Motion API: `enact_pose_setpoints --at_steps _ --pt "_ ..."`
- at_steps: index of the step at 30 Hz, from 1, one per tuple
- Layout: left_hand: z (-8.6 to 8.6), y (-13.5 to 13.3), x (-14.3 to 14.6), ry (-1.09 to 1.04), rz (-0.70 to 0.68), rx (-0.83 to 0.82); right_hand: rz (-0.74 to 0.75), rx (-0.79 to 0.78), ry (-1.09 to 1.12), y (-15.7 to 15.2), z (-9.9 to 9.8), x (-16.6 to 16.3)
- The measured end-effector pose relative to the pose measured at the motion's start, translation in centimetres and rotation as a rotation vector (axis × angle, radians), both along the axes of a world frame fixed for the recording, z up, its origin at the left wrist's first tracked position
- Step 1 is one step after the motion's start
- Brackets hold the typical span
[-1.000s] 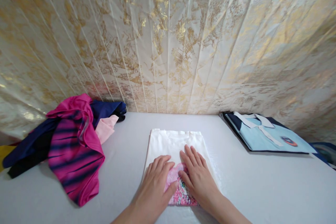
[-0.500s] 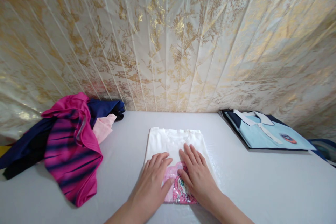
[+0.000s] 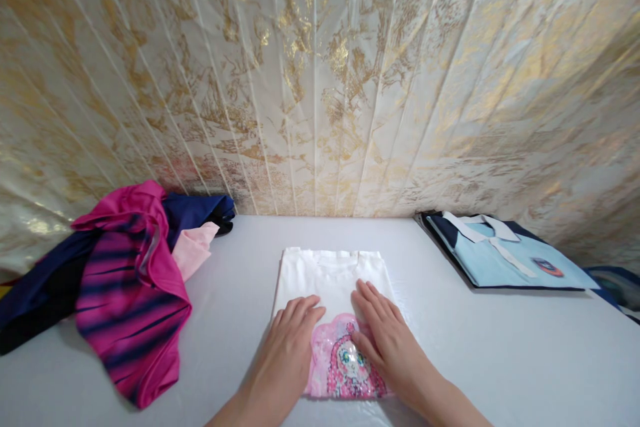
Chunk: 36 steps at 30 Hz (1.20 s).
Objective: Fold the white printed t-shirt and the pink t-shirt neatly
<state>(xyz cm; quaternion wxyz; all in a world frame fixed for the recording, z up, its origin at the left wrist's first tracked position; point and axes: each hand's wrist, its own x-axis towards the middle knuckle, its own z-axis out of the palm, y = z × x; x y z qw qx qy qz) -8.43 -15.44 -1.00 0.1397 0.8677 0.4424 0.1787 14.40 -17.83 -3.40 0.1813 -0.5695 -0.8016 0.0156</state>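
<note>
A white T-shirt, folded into a rectangle, lies on the table in front of me. Its front bears a pink sequined cartoon figure, and the neckline faces the far side. My left hand rests flat on the shirt's left side, with the fingers stretched out and pointing away from me. On the right side of the print lies my right hand, its fingers spread and the thumb over the picture. Neither hand grips the cloth. Parts of the shirt's side edges are hidden under the hands.
To the left, a loose heap holds a pink and navy striped garment, dark blue cloth and a light pink piece. A folded light blue polo shirt tops dark clothing at the right. A gold-patterned curtain hangs behind the white table.
My right hand has slid a little to the right, uncovering more of the sequined figure. My left hand has shifted slightly left. The whole view has tilted a little.
</note>
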Motion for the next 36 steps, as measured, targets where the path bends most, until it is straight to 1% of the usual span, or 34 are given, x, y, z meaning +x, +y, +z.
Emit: enact_pose_setpoints --at_steps 2,4,5,7,9,11,12,14,15,17,18,20,23,24,26,28,30,32,36 --pt "-0.2 0.4 -0.1 0.009 -0.001 0.031 -0.006 0.026 -0.015 0.5 -0.3 -0.2" --pt "-0.3 0.3 -0.4 0.027 -0.038 0.094 -0.027 0.038 -0.02 1.3 -0.3 -0.4" --pt "-0.4 0.2 -0.7 0.048 -0.079 0.129 -0.038 0.042 -0.02 1.7 -0.2 -0.5" --pt "-0.5 -0.3 -1.3 0.112 -0.206 0.19 -0.043 0.048 -0.016 2.4 0.3 -0.6" --pt "-0.6 -0.8 -2.1 0.192 -0.325 0.226 -0.012 0.064 -0.01 2.3 1.1 -0.8" --pt "-0.8 -1.2 -2.9 0.249 -0.367 0.257 0.043 0.084 -0.01 1.4 1.8 -1.0" --pt "-0.9 -1.3 -3.3 0.257 -0.349 0.281 0.076 0.087 -0.019 0.6 2.0 -1.2" --pt "-1.1 -1.4 -4.0 0.235 -0.264 0.335 0.156 0.078 -0.056 -1.0 2.0 -1.4" --pt "-1.2 -1.3 -4.3 0.215 -0.223 0.358 0.201 0.076 -0.081 -1.8 1.8 -1.4" --pt "-1.3 -1.1 -4.8 0.189 -0.192 0.378 0.259 0.081 -0.133 -2.8 1.1 -1.1" --pt "-1.5 -1.0 -4.8 0.185 -0.203 0.376 0.258 0.086 -0.156 -3.0 0.8 -0.7" --pt "-1.9 -0.6 -4.7 0.185 -0.239 0.362 0.191 0.1 -0.193 -3.0 0.4 0.2" --pt "-2.5 -0.3 -3.7 0.183 -0.21 0.347 0.068 0.162 -0.205 -2.3 0.3 0.6" --pt "-2.6 -0.3 -3.2 0.183 -0.186 0.339 0.067 0.183 -0.198 -2.2 0.3 0.3" --pt "-2.6 -0.5 -2.3 0.187 -0.14 0.307 0.144 0.211 -0.174 -2.0 0.1 -1.0" --pt "-2.3 -0.7 -1.6 0.195 -0.128 0.262 0.247 0.234 -0.156 -2.1 -0.3 -2.3" --pt "-1.9 -0.8 -1.4 0.209 -0.137 0.23 0.29 0.242 -0.16 -2.2 -0.7 -3.0" --pt "-1.7 -0.9 -1.5 0.225 -0.149 0.226 0.252 0.22 -0.17 -2.4 -0.7 -2.7" --pt "-1.6 -0.8 -1.9 0.245 -0.165 0.222 0.134 0.185 -0.163 -2.7 -0.1 -0.1"
